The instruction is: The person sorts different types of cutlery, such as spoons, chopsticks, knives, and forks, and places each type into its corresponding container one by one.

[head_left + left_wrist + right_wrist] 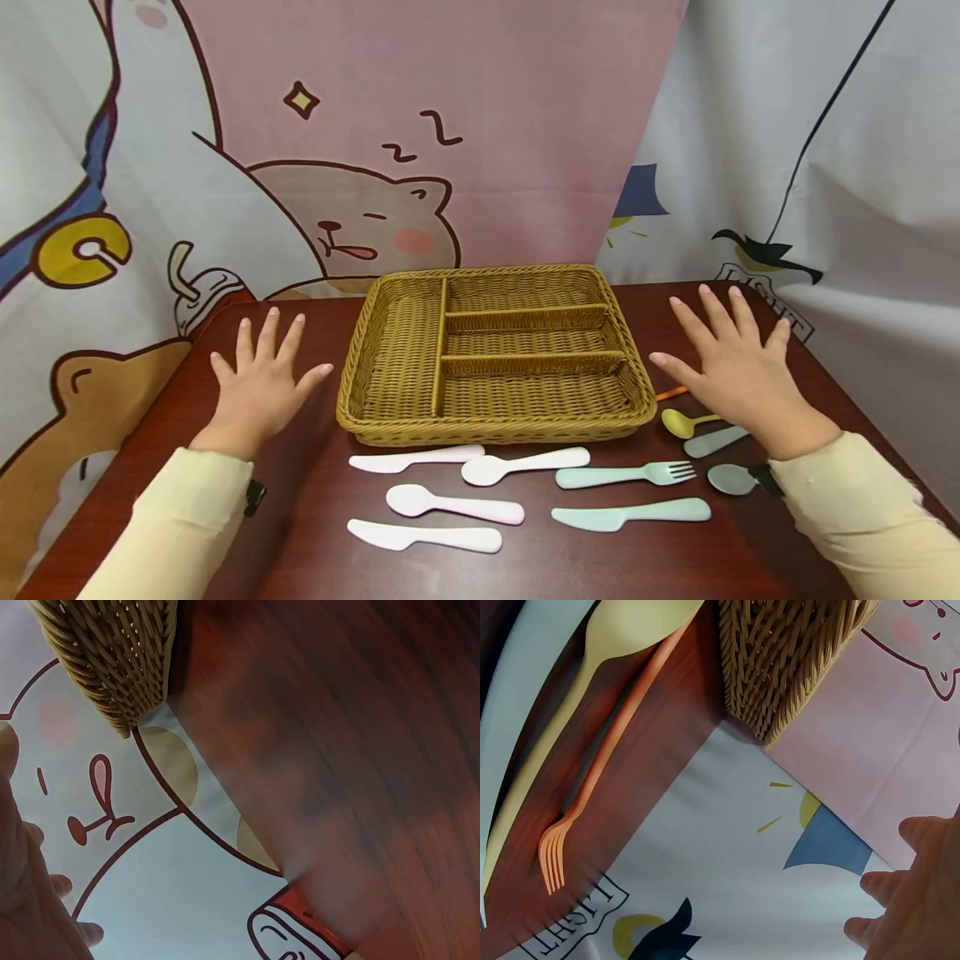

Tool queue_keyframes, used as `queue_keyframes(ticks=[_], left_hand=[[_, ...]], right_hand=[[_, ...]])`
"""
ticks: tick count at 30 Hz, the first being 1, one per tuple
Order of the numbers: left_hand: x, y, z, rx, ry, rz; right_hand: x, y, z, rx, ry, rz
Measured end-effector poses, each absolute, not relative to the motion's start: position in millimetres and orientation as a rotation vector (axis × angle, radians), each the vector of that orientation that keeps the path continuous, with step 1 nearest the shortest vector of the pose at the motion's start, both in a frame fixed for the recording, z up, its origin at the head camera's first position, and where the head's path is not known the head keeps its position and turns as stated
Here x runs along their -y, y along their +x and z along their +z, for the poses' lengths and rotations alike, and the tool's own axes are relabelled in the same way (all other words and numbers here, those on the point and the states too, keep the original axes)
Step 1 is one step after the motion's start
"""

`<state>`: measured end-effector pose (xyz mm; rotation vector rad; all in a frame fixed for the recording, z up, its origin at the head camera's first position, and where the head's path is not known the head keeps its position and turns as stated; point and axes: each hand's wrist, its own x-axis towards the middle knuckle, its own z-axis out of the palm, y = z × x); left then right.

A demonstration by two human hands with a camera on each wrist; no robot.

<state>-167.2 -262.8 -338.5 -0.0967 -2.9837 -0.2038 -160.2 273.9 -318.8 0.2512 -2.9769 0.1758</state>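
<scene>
My left hand (258,387) is spread flat with fingers apart, left of a woven basket (495,435), holding nothing. On the basket's other side my right hand (738,367) is likewise spread, above some cutlery that it partly hides. Under and beside it lie an orange fork (604,761), a yellow spoon (678,423) and a pale green knife (716,442). A grey-green spoon (731,479) lies by the right cuff. In the left wrist view, fingertips (60,885) show at the left edge; in the right wrist view, fingers (885,885) show at lower right.
Dividers split the basket into several compartments. In front of it lie two white-pink knives (423,535), two white-pink spoons (453,504), a mint fork (626,475) and a mint knife (630,514) on the dark red table (300,517). A cartoon curtain (525,125) hangs behind the table.
</scene>
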Motion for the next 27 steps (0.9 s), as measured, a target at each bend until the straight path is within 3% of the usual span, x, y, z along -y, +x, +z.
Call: queue_keyframes(ticks=[27], left_hand=[[230.1,-197.7,-351.7,3.069,-0.115,-0.430]], right_hand=[[-239.8,-150.3,-322.0,2.755,0.534,0.474]])
